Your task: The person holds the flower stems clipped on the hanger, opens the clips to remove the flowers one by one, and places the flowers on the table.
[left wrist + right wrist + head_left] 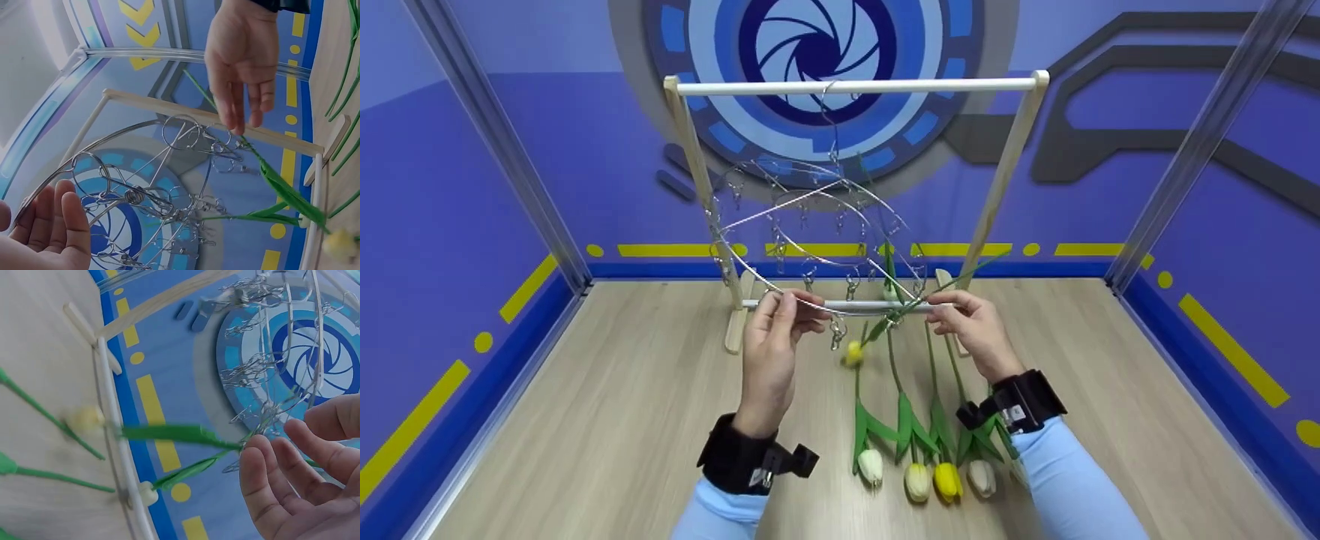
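Observation:
A round metal clip hanger point(802, 196) with several dangling clips hangs by its hook from a rod. My left hand point(775, 337) holds the front of its wire rim between thumb and fingers. Beside the rim's right front, my right hand point(971, 326) has its fingers extended and the thumb apart, as the right wrist view shows. Its fingertips are close to a yellow tulip point(853, 353) that hangs slantwise, head down, at a clip point(242, 144); whether they touch its stem I cannot tell. A pale tulip point(147, 494) hangs head down farther back.
A wooden stand with a white top rod point(855, 87) and lower bar point(847, 305) carries the hanger. Several tulips lie on the wood-look table point(607, 420), including a bright yellow one point(947, 481) and white ones point(870, 468). Blue panels point(525, 165) enclose the sides and back.

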The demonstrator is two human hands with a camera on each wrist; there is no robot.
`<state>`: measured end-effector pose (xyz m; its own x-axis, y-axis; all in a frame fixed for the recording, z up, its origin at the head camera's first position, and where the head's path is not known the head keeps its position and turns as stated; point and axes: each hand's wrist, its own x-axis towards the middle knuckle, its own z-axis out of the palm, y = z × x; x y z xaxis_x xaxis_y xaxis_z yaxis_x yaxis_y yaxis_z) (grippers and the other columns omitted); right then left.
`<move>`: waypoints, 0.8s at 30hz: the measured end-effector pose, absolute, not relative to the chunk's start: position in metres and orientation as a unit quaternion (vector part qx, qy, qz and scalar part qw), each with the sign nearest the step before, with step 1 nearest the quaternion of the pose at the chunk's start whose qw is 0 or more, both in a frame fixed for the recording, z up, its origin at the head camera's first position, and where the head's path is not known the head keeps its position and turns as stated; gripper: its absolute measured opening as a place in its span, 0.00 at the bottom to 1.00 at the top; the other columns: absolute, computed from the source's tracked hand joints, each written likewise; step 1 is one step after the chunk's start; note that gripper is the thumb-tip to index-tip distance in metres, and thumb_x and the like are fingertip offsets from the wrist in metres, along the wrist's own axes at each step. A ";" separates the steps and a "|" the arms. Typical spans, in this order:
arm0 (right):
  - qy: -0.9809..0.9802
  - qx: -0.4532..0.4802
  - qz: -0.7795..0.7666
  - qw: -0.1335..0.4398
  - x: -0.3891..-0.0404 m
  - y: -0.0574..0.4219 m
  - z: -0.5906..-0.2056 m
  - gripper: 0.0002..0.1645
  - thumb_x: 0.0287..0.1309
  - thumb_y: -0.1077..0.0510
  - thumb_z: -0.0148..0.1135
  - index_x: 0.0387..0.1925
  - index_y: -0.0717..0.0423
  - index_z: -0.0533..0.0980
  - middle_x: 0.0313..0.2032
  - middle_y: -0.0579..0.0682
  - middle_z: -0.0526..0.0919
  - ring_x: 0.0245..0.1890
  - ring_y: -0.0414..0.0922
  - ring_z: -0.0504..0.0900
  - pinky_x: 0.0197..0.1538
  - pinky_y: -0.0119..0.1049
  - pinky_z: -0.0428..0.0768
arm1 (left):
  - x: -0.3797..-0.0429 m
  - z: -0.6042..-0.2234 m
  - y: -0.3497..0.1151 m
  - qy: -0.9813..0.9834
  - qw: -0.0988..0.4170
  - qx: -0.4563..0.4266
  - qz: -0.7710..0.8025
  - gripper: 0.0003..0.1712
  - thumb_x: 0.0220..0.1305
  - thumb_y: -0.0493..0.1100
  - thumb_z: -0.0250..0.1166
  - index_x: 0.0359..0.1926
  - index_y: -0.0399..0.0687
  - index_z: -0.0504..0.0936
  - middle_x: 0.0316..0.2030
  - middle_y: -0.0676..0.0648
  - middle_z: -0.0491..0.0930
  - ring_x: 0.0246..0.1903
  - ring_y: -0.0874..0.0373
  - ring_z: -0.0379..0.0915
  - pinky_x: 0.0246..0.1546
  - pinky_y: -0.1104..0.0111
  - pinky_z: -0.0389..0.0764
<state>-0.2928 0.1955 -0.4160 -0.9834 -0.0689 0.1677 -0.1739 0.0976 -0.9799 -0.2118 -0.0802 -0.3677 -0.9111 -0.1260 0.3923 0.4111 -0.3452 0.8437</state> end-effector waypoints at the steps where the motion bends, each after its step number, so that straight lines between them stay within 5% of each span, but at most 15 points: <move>1: -0.746 0.085 0.659 0.039 -0.292 0.197 -0.418 0.15 0.70 0.66 0.59 0.53 0.72 0.79 0.40 0.56 0.86 0.39 0.45 0.86 0.43 0.34 0.84 | -0.211 -0.367 -0.081 -0.545 0.166 -0.133 -0.811 0.15 0.83 0.38 0.46 0.46 0.32 0.76 0.42 0.41 0.83 0.40 0.52 0.83 0.43 0.65 0.82; 5: -0.756 0.093 0.648 0.023 -0.290 0.197 -0.424 0.15 0.71 0.64 0.61 0.53 0.72 0.78 0.41 0.52 0.86 0.40 0.45 0.85 0.44 0.34 0.84 | -0.210 -0.367 -0.084 -0.537 0.159 -0.144 -0.816 0.12 0.82 0.36 0.47 0.46 0.32 0.75 0.42 0.42 0.83 0.41 0.52 0.83 0.43 0.65 0.82; 13: -0.735 0.117 0.664 -0.066 -0.291 0.188 -0.433 0.28 0.73 0.63 0.57 0.68 0.73 0.66 0.60 0.72 0.77 0.44 0.44 0.86 0.46 0.36 0.85 | -0.205 -0.366 -0.089 -0.535 0.144 -0.160 -0.817 0.09 0.80 0.35 0.48 0.48 0.32 0.73 0.42 0.41 0.83 0.40 0.53 0.82 0.42 0.66 0.82; 24: -0.715 0.137 0.681 -0.073 -0.291 0.177 -0.444 0.18 0.72 0.65 0.57 0.58 0.73 0.72 0.46 0.54 0.88 0.39 0.43 0.86 0.41 0.34 0.84 | -0.203 -0.366 -0.097 -0.528 0.151 -0.153 -0.822 0.09 0.78 0.33 0.50 0.51 0.30 0.72 0.43 0.40 0.82 0.39 0.54 0.82 0.41 0.67 0.82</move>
<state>-0.2914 0.1773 -0.4439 -0.9516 -0.2961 0.0828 -0.0969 0.0335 -0.9947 -0.2034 -0.0970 -0.3656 -0.9075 -0.0861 0.4110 0.4096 -0.3977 0.8210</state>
